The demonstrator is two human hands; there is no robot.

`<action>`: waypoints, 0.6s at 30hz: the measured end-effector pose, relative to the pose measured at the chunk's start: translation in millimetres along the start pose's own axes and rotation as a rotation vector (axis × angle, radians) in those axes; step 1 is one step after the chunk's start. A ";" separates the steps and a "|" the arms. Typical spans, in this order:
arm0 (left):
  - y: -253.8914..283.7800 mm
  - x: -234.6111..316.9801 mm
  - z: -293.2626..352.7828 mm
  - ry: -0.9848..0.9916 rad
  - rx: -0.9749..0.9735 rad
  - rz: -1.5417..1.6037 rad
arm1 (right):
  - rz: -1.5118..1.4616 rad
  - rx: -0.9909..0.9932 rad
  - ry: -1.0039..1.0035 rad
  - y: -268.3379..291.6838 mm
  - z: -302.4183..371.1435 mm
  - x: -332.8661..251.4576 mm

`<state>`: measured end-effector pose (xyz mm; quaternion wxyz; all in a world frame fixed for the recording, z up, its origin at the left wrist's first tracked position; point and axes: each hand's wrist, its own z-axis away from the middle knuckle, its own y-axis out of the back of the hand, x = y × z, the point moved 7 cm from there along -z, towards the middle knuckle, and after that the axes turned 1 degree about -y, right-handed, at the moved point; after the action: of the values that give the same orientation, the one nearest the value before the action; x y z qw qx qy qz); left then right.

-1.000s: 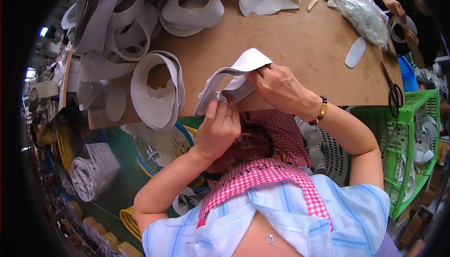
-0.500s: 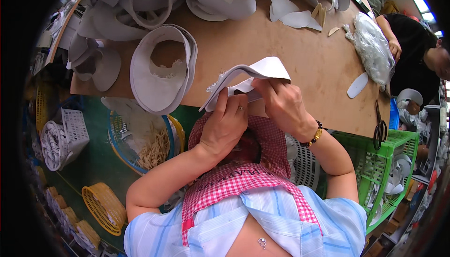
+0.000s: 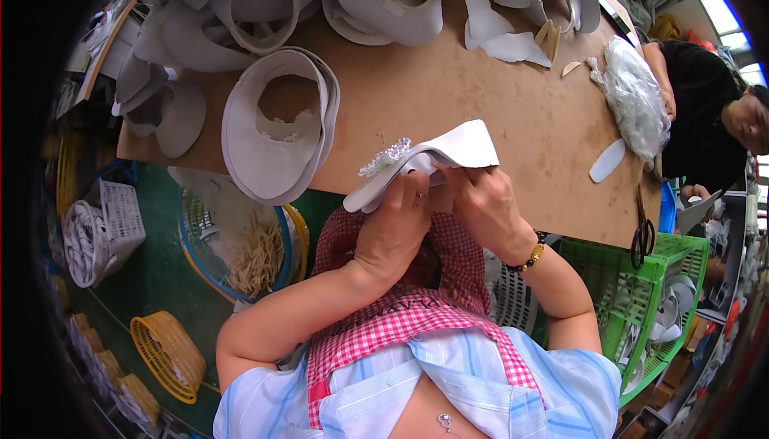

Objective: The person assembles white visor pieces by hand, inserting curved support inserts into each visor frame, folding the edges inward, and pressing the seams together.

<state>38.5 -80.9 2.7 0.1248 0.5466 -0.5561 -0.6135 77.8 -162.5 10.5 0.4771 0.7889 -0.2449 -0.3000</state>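
Observation:
Above my lap, at the near edge of the table, I hold a white curved piece with a clear beaded ornament on its left upper side. My left hand is closed on its lower left edge, fingers curled beneath. My right hand pinches the underside at the right, and its fingertips are partly hidden by the piece. Left of it on the table stands a stack of white oval ring-shaped pieces, with small clear bits lying inside.
White shaped pieces pile up along the back of the brown table. Black scissors and a plastic bag lie at the right. A green crate stands below; a basket holds thin sticks. Another person sits far right.
The white piece has tilted, so more of the beaded ornament shows. Both hands sit slightly lower and keep their hold. The person at the right has turned their head.

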 end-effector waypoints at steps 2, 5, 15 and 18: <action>0.5 -5.9 3.7 0.007 0.038 0.074 | 0.017 -0.026 -0.007 2.0 -4.0 -4.4; 3.3 -20.3 12.6 -0.035 0.092 0.284 | 0.050 -0.018 0.033 7.2 -9.1 -8.1; 9.7 -39.2 -7.2 0.071 0.095 0.245 | 0.085 -0.041 0.020 2.4 -9.8 -5.8; 4.8 -43.0 -3.7 0.117 0.134 0.341 | 0.005 0.023 0.009 9.3 -13.0 -6.6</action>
<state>55.2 -51.9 30.3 0.2226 0.4860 -0.6721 -0.5124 81.4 -154.1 25.2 0.4701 0.7950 -0.2482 -0.2922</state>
